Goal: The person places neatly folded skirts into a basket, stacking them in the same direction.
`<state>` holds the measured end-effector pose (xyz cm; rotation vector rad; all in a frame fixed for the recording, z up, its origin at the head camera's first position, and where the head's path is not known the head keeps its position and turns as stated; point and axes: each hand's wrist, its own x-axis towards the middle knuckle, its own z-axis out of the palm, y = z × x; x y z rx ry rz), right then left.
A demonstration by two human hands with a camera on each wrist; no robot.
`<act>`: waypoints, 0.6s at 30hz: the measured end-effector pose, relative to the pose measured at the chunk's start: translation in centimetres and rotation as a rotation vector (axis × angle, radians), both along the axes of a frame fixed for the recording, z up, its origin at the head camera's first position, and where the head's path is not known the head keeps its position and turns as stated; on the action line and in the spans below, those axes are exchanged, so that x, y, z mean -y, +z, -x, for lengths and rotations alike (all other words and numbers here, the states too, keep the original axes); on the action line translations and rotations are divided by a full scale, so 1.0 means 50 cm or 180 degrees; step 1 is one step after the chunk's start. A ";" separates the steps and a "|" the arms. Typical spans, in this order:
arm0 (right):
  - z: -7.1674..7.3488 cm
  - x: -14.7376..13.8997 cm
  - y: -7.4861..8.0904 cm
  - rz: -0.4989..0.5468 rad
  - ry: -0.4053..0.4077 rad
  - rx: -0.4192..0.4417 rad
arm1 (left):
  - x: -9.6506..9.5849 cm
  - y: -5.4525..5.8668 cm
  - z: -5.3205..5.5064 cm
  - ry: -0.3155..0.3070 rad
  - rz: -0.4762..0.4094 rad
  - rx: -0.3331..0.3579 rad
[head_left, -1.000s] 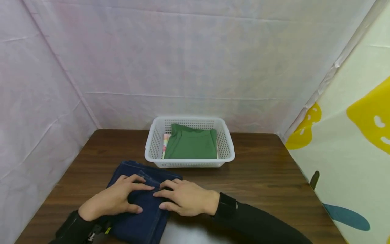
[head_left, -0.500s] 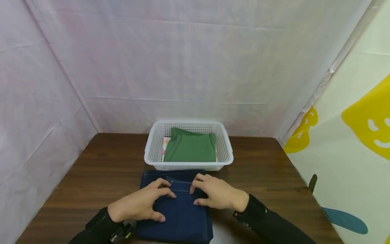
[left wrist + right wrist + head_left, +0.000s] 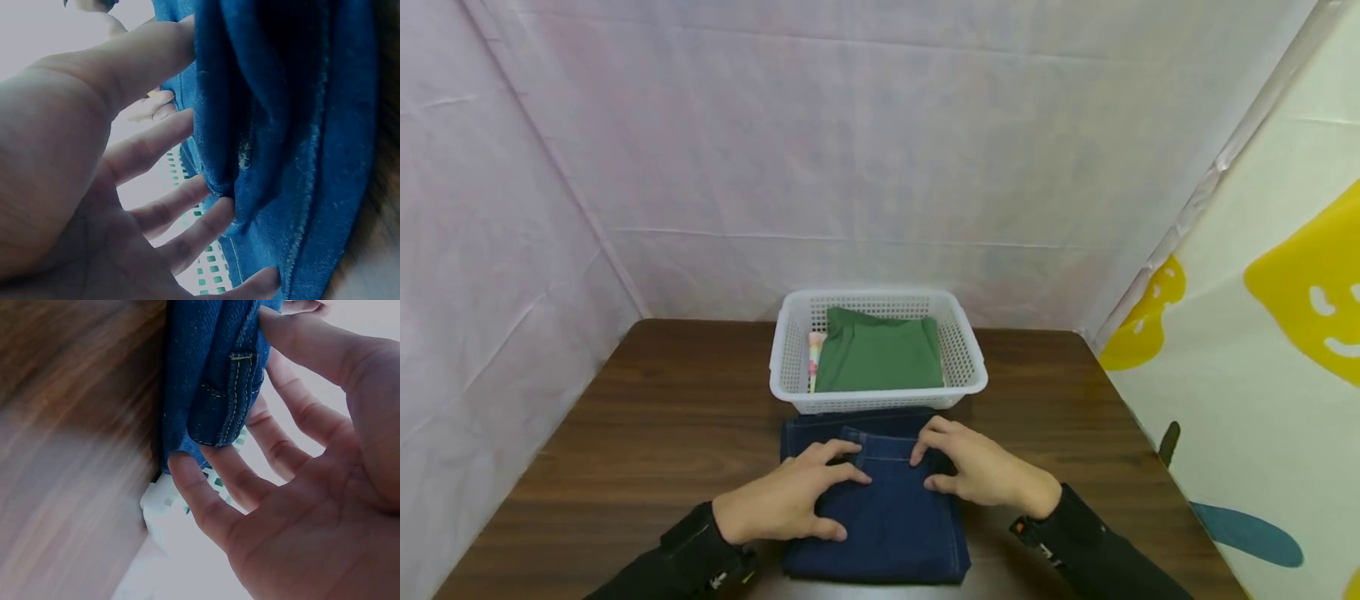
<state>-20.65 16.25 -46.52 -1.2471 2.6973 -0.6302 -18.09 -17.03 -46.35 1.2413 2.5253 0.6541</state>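
Folded dark blue jeans [image 3: 887,529] lie flat and nearly square on the table, their far edge at the front of the white basket. My left hand [image 3: 790,496] rests on their left side, fingers spread and lightly bent. On the right side, my right hand [image 3: 988,472] touches the top near the waistband with thumb and fingertips. In the left wrist view, the fingertips meet the layered denim [image 3: 287,144] along its side. The right wrist view has the right hand's fingers against a stitched denim edge [image 3: 219,394], the palm off the cloth.
A white perforated basket [image 3: 782,367] stands at the back of the brown wooden table [image 3: 677,417]. Inside it lie a folded green garment [image 3: 880,358] and a pale patterned cloth [image 3: 815,354] beneath. Pale fabric walls [image 3: 850,150] enclose the table's back and sides.
The jeans have slid right from the left side and turned straight, coming to lie in front of the basket. Both hands have moved right along with them.
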 end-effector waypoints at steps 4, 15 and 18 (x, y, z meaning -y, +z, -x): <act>-0.008 -0.006 -0.002 0.0203 -0.0062 0.0079 | 0.001 -0.002 0.001 0.0115 -0.0143 0.0004; -0.056 -0.024 -0.012 0.0935 -0.1244 0.0994 | 0.033 -0.016 -0.021 0.1691 -0.0347 0.0016; -0.064 -0.026 -0.013 0.1205 -0.1501 0.1585 | 0.037 -0.015 -0.025 0.1906 -0.0304 0.0229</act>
